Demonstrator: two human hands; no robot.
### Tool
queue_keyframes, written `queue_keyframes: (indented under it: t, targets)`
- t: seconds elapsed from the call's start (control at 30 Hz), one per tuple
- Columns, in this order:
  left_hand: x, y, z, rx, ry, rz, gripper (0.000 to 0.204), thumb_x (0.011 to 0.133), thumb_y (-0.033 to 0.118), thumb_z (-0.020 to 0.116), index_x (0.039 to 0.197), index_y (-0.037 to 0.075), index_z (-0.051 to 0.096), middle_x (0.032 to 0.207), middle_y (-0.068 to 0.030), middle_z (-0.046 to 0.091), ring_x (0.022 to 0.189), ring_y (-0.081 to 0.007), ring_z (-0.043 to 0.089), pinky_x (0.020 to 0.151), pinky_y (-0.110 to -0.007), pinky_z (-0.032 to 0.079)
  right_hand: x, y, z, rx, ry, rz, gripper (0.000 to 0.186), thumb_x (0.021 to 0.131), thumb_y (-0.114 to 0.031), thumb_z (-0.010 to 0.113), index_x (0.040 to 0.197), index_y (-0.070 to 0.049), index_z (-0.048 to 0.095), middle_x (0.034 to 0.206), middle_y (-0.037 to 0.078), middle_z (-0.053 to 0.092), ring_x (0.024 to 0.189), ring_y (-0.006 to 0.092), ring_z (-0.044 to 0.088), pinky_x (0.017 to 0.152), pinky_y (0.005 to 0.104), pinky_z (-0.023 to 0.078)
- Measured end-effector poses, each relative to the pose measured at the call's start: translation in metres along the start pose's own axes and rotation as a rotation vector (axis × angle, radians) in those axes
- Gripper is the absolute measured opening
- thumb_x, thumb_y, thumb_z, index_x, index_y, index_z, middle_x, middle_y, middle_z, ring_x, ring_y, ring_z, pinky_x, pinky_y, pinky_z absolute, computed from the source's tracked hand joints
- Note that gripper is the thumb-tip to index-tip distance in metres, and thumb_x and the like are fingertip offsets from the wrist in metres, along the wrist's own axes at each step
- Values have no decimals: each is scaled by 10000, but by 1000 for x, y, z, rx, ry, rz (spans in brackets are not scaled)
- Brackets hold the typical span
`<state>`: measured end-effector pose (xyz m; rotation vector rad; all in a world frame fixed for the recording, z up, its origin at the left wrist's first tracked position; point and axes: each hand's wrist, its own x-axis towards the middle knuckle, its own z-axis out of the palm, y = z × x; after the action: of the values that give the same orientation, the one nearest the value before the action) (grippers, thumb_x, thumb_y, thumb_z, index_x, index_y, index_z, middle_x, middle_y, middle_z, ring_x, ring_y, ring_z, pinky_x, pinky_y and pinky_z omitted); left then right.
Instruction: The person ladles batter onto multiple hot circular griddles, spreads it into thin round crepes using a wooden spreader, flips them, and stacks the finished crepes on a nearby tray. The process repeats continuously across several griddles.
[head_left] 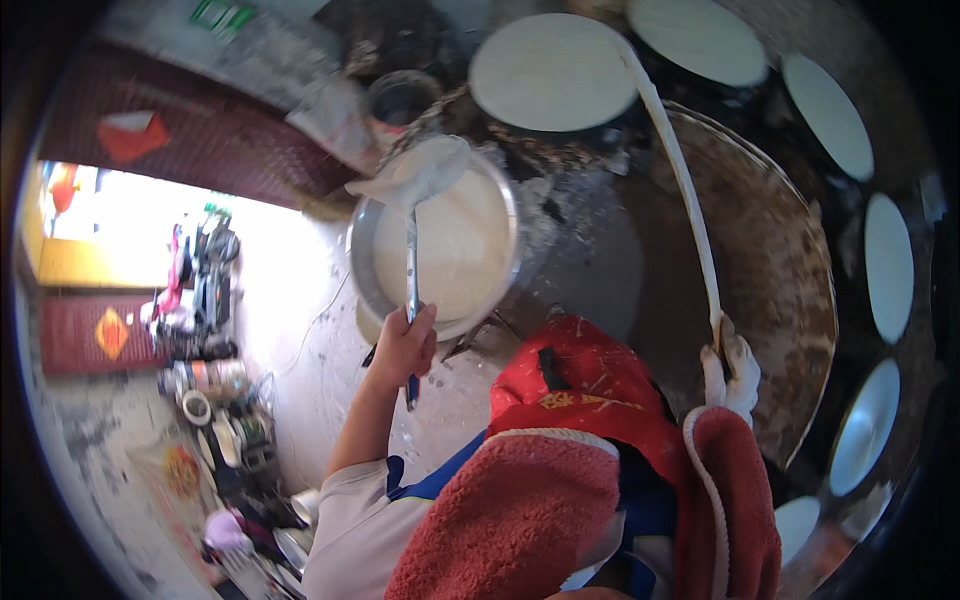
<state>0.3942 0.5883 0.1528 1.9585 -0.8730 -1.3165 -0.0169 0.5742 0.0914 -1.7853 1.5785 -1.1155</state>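
My left hand (405,342) is closed round the handle of a ladle (412,255). Pale batter coats the ladle's bowl, which hangs over the far part of a wide metal pot (514,240) holding creamy batter (450,240). At the right, my right hand (735,375), in a white glove, grips the near end of a long pale stick (690,190). The stick slants up and away, and its far end reaches the edge of a round, dark-rimmed plate with a smooth pale surface (550,72). I cannot tell whether that surface is batter or a cover.
Several more pale round plates (698,40) curve along the right around a large brown round board (760,260). A dark bucket (400,98) stands beyond the pot. Left are a bright doorway (120,220), a parked scooter (205,270) and household clutter (235,430). A red apron (570,370) covers my front.
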Motion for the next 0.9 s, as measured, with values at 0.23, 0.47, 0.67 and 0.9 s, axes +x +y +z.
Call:
queue_keyframes:
  t: [0.23,0.47,0.67,0.9]
  targets:
    - [24,34,145,-979,-945,-926,315,1037,307,394,759,160,384,497,96,235,329,-31,209,299,-212,176,-108,38,-43,172,347,558,432,849,-58,647,1267,26,578,1061,152,647,976,203,621,889,281,454]
    - [-12,108,314,-373,-1219,-1037,365,1046,348,335,738,156,366,467,80,211,310,-45,184,285,-218,190,-223,92,-89,406,1077,757,425,889,-54,641,1290,51,550,1280,120,598,1150,153,552,997,272,405]
    - [-75,191,533,125,-1617,-959,340,1054,352,305,781,159,371,476,76,199,323,-42,155,290,-212,151,-246,140,-149,305,1610,857,446,926,-146,605,1313,60,522,1307,163,577,1220,197,526,1053,307,370]
    - [-220,177,801,710,-1848,-343,368,1003,272,452,673,177,321,521,76,230,401,-63,221,355,-246,228,-202,209,-244,307,1991,847,440,920,-145,616,1302,58,535,1278,143,596,1179,183,546,1027,300,393]
